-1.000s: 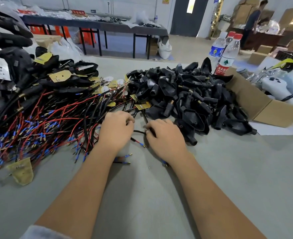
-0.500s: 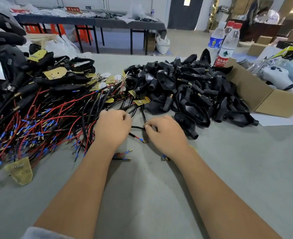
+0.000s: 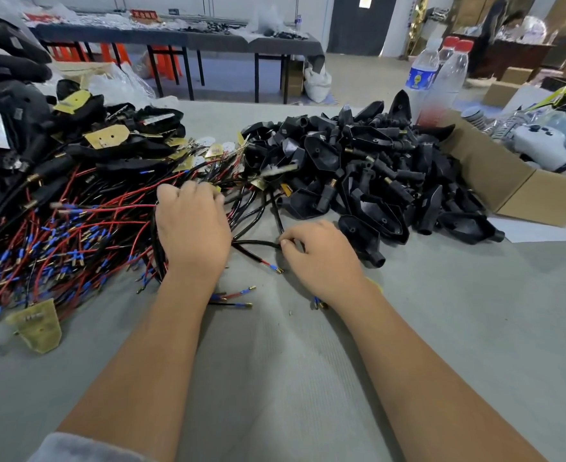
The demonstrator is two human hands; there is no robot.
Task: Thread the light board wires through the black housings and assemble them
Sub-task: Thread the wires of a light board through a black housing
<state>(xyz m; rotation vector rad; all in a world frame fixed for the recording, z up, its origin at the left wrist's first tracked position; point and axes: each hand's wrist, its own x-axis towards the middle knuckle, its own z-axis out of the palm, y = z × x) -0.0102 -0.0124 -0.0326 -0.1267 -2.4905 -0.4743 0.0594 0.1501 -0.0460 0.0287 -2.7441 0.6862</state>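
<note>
My right hand [image 3: 321,258] pinched one black wire [image 3: 258,243] while my left hand [image 3: 191,228], loosely curled, pressed the tangled pile [image 3: 74,228], so pulling risked dragging neighbours along

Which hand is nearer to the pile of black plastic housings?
The right hand. It lies just beside the near edge of the pile of black plastic housings, pinching a black sleeved wire. The left hand rests farther away, on the red and black wires.

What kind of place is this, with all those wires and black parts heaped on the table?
Most likely a small assembly workshop or factory floor. A big pile of identical black housings lies beside a heap of red and black wires on a grey-covered table, with another long worktable and stacked cardboard boxes behind.
</note>
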